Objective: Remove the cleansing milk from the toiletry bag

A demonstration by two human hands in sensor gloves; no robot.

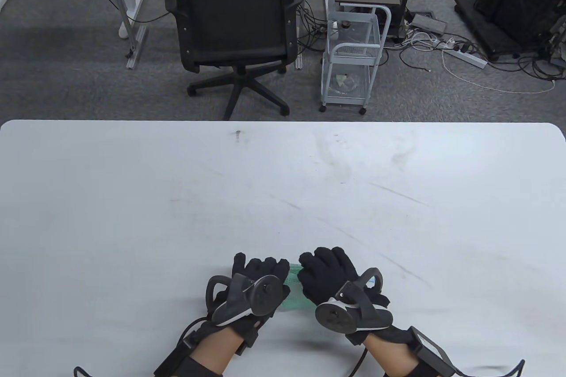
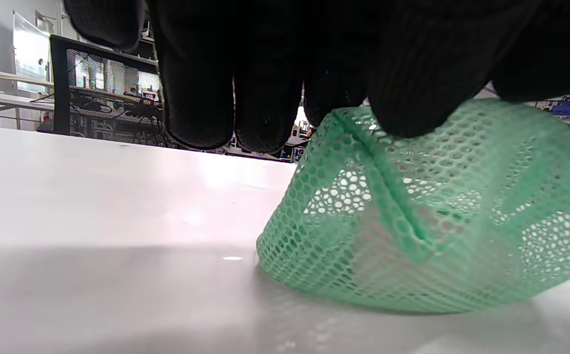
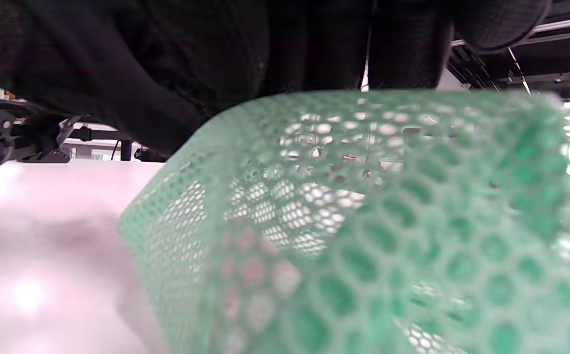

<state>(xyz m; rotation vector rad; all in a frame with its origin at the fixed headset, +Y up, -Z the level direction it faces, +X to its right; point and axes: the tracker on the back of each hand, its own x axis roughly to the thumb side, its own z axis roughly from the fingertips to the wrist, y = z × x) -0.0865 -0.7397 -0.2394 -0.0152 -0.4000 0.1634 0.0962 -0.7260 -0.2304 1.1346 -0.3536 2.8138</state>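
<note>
A green mesh toiletry bag (image 1: 292,289) lies on the white table (image 1: 283,182) near the front edge, mostly hidden between my two hands. My left hand (image 1: 258,273) grips the bag's left side; in the left wrist view my gloved fingers (image 2: 412,73) pinch the top of the mesh (image 2: 427,211). My right hand (image 1: 325,268) holds the bag's right side; in the right wrist view the mesh (image 3: 363,221) fills the frame under my fingers (image 3: 166,73). Something pinkish shows faintly through the mesh (image 3: 250,270). The cleansing milk itself cannot be made out.
The white table stretches wide to the left, right and far side of the hands, bare apart from scuff marks. Beyond its far edge stand a black office chair (image 1: 234,28) and a small white cart (image 1: 353,54) on the carpet.
</note>
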